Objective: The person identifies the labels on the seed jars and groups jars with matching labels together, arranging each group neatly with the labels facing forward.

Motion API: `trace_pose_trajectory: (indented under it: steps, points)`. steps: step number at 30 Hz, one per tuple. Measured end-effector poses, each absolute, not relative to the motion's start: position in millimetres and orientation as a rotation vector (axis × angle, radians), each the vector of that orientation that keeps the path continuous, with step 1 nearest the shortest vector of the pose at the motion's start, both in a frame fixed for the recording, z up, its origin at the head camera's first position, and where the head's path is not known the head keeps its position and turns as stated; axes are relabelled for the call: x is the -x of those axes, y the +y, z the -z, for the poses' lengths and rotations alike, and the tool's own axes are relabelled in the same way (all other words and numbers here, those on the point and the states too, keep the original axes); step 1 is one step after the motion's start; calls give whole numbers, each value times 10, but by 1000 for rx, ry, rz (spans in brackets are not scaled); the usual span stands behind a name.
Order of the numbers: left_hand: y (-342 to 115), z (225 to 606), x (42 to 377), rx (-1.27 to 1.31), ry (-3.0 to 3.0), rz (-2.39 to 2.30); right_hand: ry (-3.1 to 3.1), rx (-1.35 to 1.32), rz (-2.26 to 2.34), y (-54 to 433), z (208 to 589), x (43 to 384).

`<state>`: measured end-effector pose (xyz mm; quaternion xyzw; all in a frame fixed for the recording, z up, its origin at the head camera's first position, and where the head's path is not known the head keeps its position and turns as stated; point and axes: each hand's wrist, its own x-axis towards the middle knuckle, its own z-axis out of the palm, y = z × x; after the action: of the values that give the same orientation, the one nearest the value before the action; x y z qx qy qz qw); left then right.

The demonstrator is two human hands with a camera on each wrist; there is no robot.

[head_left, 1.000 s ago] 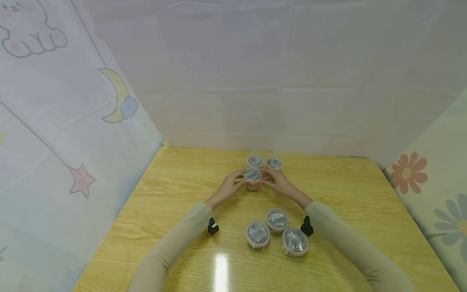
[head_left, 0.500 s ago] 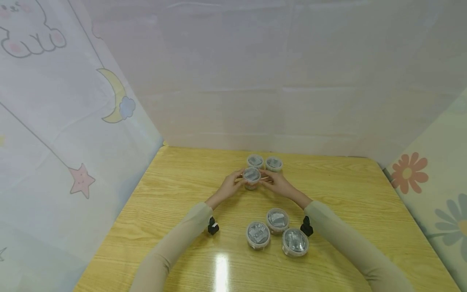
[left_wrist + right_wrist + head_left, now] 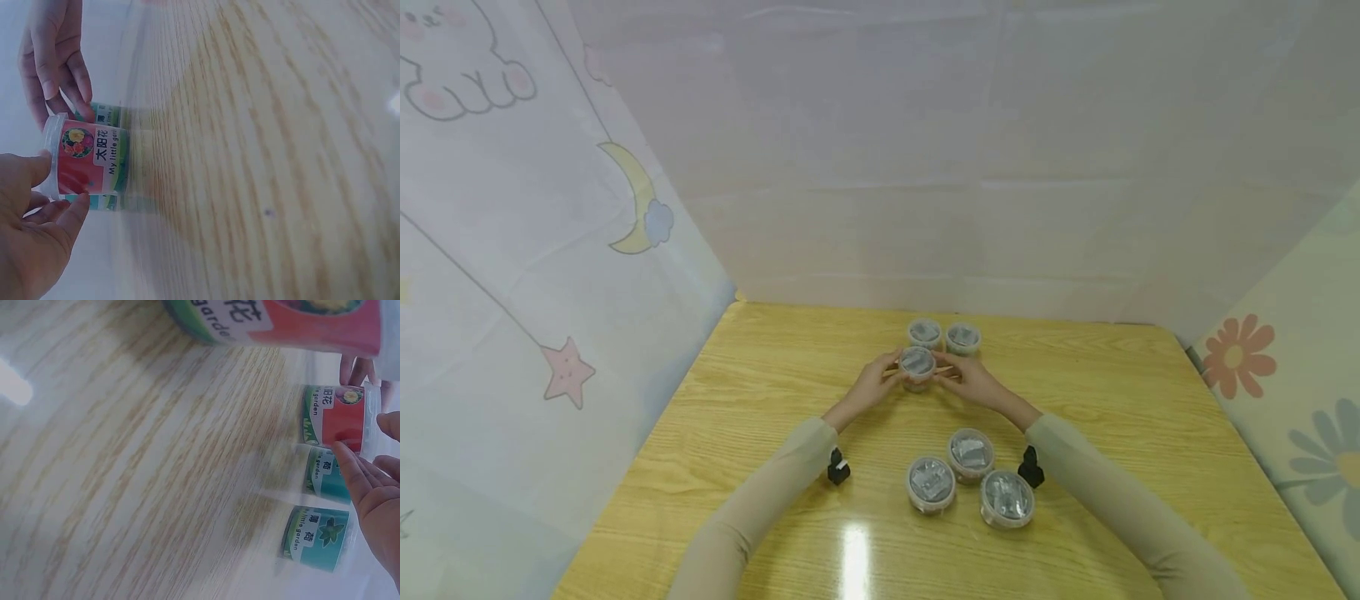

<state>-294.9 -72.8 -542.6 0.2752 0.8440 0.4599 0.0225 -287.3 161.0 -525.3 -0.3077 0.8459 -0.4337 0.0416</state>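
A lidded plastic cup with a red flower label reading "My little garden" [image 3: 917, 363] stands near the back of the table, held between both hands. My left hand [image 3: 871, 383] grips its left side, thumb by the lid and a finger against the label in the left wrist view. My right hand [image 3: 973, 379] holds the right side; in the right wrist view a fingertip meets the label. Just behind stand two cups with teal labels: the back left cup [image 3: 924, 332] and the back right cup [image 3: 963, 336]. The red cup [image 3: 340, 419] appears upright on the wood.
Nearer to me, three more lidded cups stand grouped between my forearms: a left one [image 3: 930, 483], a middle one [image 3: 970, 454] and a right one [image 3: 1007, 498]. Black wrist cameras hang below both sleeves. Printed cloth walls [image 3: 925, 208] border the wooden table [image 3: 760, 375].
The held cup has shifted very slightly toward me, with both hands staying on it. The other cups have not moved.
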Motion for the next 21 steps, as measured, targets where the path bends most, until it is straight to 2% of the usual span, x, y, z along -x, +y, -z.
trace_pose_trajectory:
  steps: [13, 21]
  points:
    - [-763, 5392, 2899, -792, 2554, -1516, 2642, 1022, 1281, 1658, 5254, 2851]
    - [-780, 5361, 2866, -831, 2644, -1492, 2652, 920, 1309, 1703, 5138, 2739]
